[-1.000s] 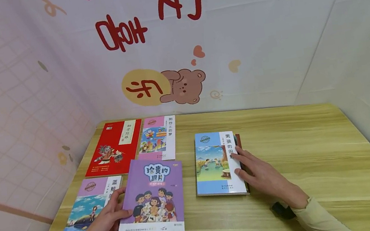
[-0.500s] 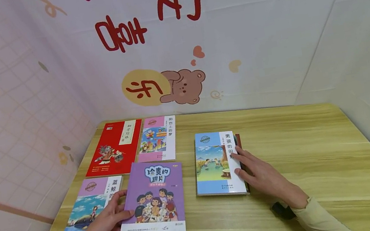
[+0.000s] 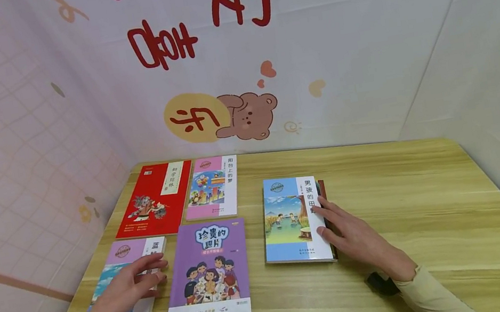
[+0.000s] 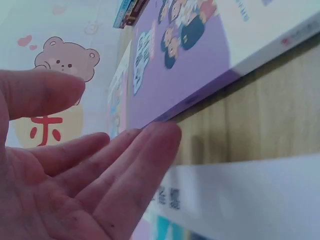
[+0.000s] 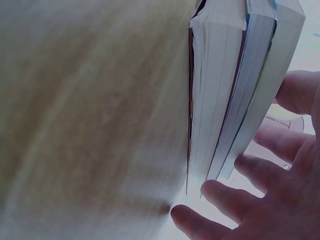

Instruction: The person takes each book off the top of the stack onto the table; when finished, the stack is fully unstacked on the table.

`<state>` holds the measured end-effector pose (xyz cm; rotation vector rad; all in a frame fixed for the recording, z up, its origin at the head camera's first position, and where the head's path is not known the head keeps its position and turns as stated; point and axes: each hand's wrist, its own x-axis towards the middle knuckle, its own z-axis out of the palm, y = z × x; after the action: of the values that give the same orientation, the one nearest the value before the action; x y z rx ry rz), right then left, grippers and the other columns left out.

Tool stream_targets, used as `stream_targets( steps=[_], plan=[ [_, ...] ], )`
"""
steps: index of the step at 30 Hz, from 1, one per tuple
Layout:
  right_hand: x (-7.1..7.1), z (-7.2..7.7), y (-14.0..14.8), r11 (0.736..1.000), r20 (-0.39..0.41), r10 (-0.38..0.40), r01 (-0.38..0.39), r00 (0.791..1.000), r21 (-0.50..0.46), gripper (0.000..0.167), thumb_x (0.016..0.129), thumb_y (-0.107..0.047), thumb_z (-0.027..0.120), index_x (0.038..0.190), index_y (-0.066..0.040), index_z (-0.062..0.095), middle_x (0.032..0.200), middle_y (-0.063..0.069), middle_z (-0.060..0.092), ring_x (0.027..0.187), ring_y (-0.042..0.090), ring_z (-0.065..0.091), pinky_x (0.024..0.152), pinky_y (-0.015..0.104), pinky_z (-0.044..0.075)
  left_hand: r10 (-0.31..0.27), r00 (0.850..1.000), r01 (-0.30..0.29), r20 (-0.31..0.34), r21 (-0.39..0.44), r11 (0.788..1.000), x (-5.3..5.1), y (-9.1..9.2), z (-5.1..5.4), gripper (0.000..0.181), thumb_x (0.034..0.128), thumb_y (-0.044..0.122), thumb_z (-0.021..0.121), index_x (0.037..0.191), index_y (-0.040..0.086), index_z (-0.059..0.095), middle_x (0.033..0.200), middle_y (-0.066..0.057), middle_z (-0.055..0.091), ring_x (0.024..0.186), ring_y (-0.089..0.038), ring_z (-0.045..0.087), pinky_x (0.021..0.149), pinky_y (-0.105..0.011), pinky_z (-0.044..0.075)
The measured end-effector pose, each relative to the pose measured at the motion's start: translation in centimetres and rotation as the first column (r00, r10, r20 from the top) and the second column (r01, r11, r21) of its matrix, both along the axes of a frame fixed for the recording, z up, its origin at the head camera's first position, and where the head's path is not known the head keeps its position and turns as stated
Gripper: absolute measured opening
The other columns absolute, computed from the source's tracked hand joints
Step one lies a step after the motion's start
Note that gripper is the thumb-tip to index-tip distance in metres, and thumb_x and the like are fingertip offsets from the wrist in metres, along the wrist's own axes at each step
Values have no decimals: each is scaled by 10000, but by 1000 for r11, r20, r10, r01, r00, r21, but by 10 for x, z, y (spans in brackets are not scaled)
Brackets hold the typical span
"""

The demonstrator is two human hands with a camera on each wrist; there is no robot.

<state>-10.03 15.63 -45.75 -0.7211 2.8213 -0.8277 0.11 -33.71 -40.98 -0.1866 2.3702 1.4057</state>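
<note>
My left hand [image 3: 127, 293] hovers over the blue-and-lilac whale-cover book [image 3: 148, 306], fingers loosely bent and holding nothing. Just right of its fingertips lies a purple book [image 3: 210, 280] with a white lower band; in the left wrist view a gap shows between most of the fingers and this purple book [image 4: 200, 65]. My right hand [image 3: 357, 240] rests against the right side of a book stack, topped by a light-blue book [image 3: 289, 220]. Its thumb and fingertips touch the stack. The right wrist view shows the stacked books' page edges [image 5: 220, 75] beside the spread fingers of the right hand [image 5: 270, 175].
A red book [image 3: 154, 200] and a pink balcony-cover book [image 3: 211, 188] lie at the back left of the wooden table [image 3: 406, 197]. Behind stands a white cloth wall [image 3: 361, 53] printed with a bear and red characters. Another cloth wall borders the left.
My left hand has let go of the purple book and drawn back left and up. The purple book has shifted slightly and straightened. My right hand has stayed on the stack.
</note>
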Motion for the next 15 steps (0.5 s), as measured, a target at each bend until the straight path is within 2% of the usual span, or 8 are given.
stream_targets(
  steps=[4,7,10,15],
  plan=[
    [0,0,0,1000,1,2,-2,1000,-4,614,1057,-385,591,1584,-112,435,1697,98,262,1510,383,328,1116,616,403,-33,997,29,-71,-51,998,-2,4,7,633,1012,193,660,1526,-62,393,1436,-282,552,1164,-366,654,857,-340,609],
    [0,0,1,1000,2,3,-3,1000,-9,612,1056,-388,592,1583,-118,439,1698,100,261,1503,385,342,1113,618,405,-88,986,79,-141,-68,995,-6,14,10,608,1010,191,668,1518,-38,424,1406,-244,592,1193,-371,642,865,-257,579],
    [0,0,1,1000,1,-1,1,1000,-14,618,1055,-391,593,1584,-115,434,1698,100,260,1498,385,353,1112,617,407,-142,966,133,-216,-56,990,-12,26,12,575,1012,171,660,1508,-24,445,1393,-223,611,1226,-379,632,889,-200,539],
    [0,1,1,999,-1,-30,30,1000,-29,647,1052,-391,597,1591,-88,408,1691,124,270,1489,390,367,1114,614,406,-160,948,172,-276,21,985,-23,50,12,550,1021,174,650,1513,24,456,1412,-206,601,1271,-373,613,941,-181,507]
  ],
)
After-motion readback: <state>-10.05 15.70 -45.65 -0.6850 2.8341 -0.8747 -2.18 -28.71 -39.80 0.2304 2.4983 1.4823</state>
